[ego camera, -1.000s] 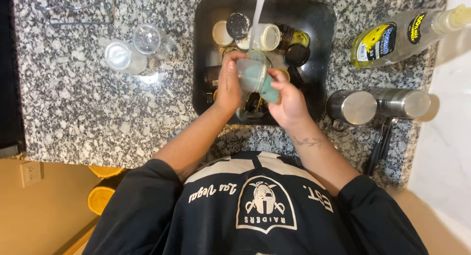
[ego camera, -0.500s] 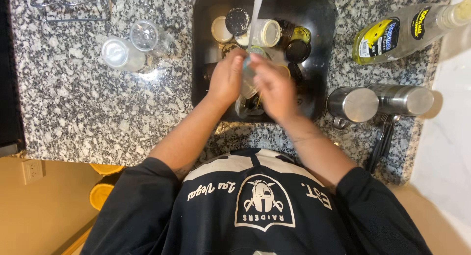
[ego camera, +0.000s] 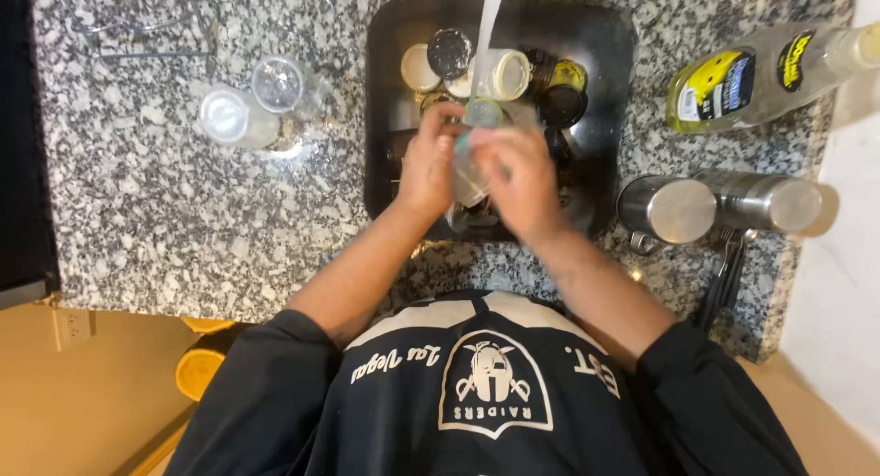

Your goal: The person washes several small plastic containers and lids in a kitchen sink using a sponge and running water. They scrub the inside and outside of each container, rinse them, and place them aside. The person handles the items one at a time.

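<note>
Both hands meet over the black sink [ego camera: 614, 91], under a thin stream of water [ego camera: 489, 22] that falls from the top edge of the view. The left hand [ego camera: 429, 164] is curled around a small clear container [ego camera: 469, 169], gripping it from the left side. The right hand [ego camera: 524, 178] closes over the same container from the right and front, its fingers [ego camera: 495, 142] bent across it, so most of the container is hidden; only a pale, see-through strip shows between the two hands. The container is held above the sink basin, just below where the water lands.

In the sink behind the hands lie several round lids and jars: a cream lid [ego camera: 419, 68], a dark lid [ego camera: 450, 52], a pale jar on its side [ego camera: 502, 73] and a yellowish jar [ego camera: 568, 75] beside a dark one.

On the speckled granite tabletop [ego camera: 165, 210] to the left of the sink stand two clear cups [ego camera: 252, 105], close together and wet, with a little puddle around them. To the right of the sink a bottle of yellow dish liquid [ego camera: 761, 77] lies on its side. Nearer the person, two steel cups [ego camera: 715, 206] lie next to each other, with dark utensils [ego camera: 724, 270] just beside them. The person wears a black shirt with a white emblem.
</note>
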